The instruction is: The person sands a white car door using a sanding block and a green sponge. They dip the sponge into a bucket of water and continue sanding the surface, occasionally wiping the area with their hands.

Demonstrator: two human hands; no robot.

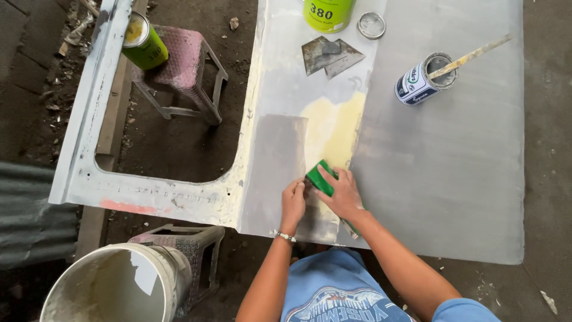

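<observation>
soft even daylight, faint shadows, sharp focus, slight edge distortion

auto body workshop, grey primed car panel [441,155] on stools, filler cans [326,13], metal spreaders [329,56], dirt floor [179,137]

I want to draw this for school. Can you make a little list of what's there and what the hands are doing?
Place: grey metal panel resting on stools
Right hand: presses a green block on the panel
Left hand: flat on the panel beside the block
Patch: pale yellow filler above the hands
Tools: metal scrapers, small tin with stick
Nearby: green can, round lid, white bucket
</observation>
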